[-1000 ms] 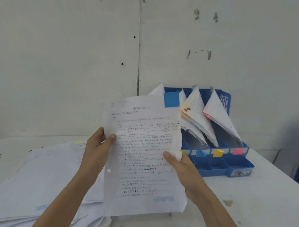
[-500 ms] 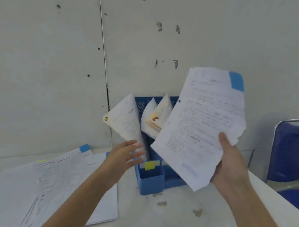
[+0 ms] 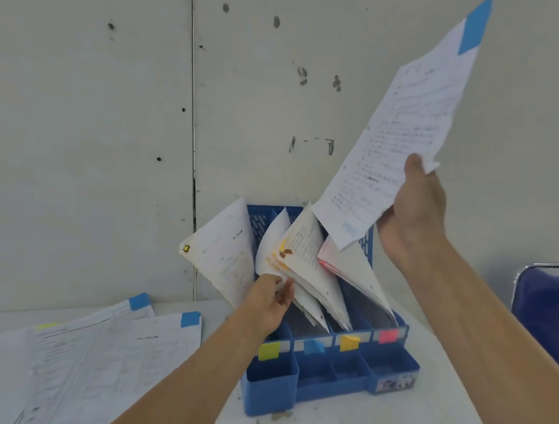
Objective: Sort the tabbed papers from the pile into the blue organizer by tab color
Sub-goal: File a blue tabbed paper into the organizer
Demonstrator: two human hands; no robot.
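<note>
Blue-tabbed white paper sheet (image 3: 399,146) is gripped high by right hand (image 3: 416,211); left hand (image 3: 269,296), fingers loosely spread, parts papers in blue plastic organizer (image 3: 328,374); next it must enter the blue-marked slot (image 3: 314,346).

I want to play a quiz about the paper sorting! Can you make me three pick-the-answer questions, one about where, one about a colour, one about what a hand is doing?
1. Where is the left hand?
A. flat on the table
B. at the papers in the blue organizer
C. on the chair

2. What colour is the tab on the raised sheet?
A. blue
B. pink
C. green

3. What is the right hand doing?
A. hanging empty
B. pointing at the wall
C. holding the sheet up

Answers:
1 B, its fingers reach between the filed papers.
2 A, a blue tab sits at the top corner.
3 C, its grip pinches the sheet's edge.
</note>
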